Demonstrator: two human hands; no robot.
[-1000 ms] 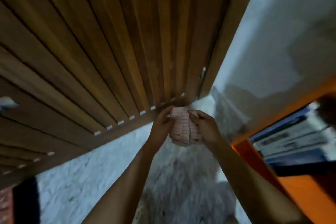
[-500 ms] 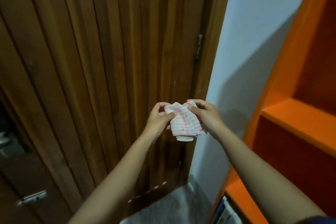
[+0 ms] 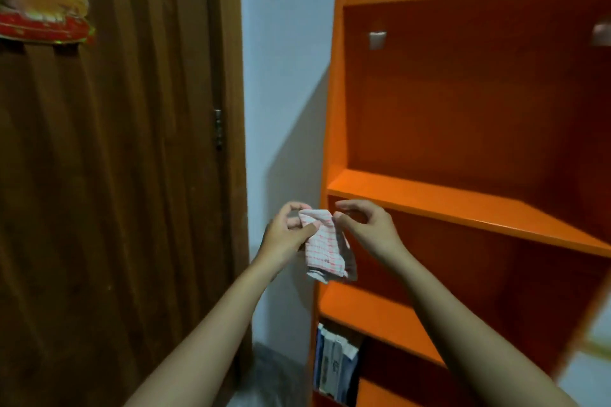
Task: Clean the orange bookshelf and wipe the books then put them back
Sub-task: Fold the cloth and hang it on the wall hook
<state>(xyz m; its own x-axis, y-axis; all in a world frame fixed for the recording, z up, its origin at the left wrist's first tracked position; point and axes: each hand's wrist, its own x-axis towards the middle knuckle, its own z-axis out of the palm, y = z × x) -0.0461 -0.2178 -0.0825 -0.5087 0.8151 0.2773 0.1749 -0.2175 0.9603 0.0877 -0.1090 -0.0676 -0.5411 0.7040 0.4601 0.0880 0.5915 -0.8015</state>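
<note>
Blue wall [image 3: 281, 76] backs the orange shelf [image 3: 463, 205]; books [image 3: 335, 363] stand in its lower left corner. Left hand [image 3: 286, 231] and right hand [image 3: 370, 228] pinch a cloth [image 3: 325, 248] before the shelf's left edge.

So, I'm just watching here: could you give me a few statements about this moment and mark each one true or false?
1. The left hand grips a checked cloth. True.
2. The upper shelves of the orange bookshelf are packed with books. False: no books show there; the only books in view stand in a compartment near the bottom.
3. The cloth is spread flat on a shelf. False: it hangs bunched from the hands, in front of the bookshelf's left edge.
4. A wooden door stands to the left of the bookshelf. True.
5. The right hand rests on a book. False: it is up at the cloth, pinching its edge.
</note>
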